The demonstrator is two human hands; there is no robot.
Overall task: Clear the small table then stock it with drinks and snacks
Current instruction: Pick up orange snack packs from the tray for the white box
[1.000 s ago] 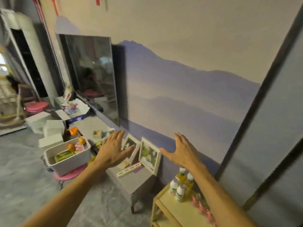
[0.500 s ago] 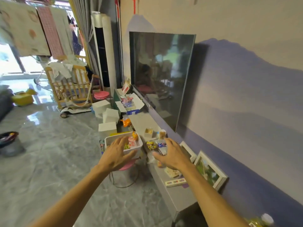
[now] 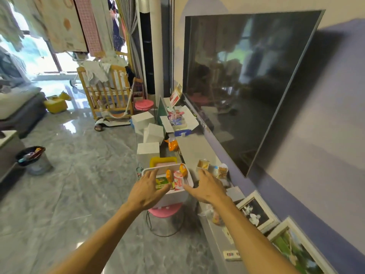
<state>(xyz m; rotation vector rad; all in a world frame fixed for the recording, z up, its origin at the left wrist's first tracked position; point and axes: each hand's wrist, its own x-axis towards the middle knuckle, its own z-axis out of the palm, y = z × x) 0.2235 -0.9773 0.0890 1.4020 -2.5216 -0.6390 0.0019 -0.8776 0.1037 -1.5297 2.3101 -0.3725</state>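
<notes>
1. Fingers of my left hand (image 3: pixel 147 191) are spreading wide over the white snack bin (image 3: pixel 173 195), pinching nothing.
2. My right hand (image 3: pixel 207 187) is hovering splayed at the bin's right rim, grip empty.
3. Bin is sitting on a pink stool (image 3: pixel 165 211) beside the long grey desk (image 3: pixel 194 148).

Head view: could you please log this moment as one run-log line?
left hand open | right hand open | both reaching over white snack bin on pink stool
</notes>
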